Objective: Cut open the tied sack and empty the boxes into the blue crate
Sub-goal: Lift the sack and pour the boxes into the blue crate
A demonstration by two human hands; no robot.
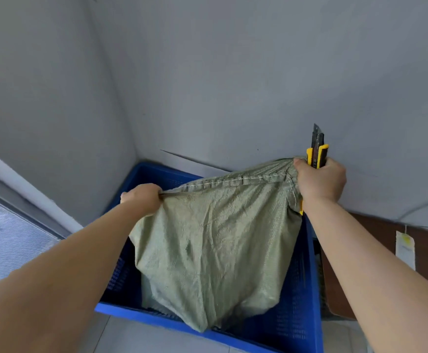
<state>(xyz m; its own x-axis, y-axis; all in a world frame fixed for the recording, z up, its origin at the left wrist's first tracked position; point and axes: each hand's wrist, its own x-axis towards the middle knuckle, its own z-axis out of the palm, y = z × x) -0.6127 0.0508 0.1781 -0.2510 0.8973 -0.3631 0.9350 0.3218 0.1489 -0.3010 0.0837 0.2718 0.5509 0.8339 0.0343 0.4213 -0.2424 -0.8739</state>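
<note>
Upending sack (215, 240) over blue crate (307, 289) to dump boxes: left hand (141, 198) pinching seam corner, right hand (320, 182) clamping corner plus knife (317, 151).

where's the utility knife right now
In the head view, the utility knife is at right, clenched in the right hand with a corner of the green sack, blade pointing up.

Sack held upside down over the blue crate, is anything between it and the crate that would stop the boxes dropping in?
Nothing visible blocks it. The sack hangs from both hands straight into the crate, its lower end already inside the walls. No boxes show.
</note>
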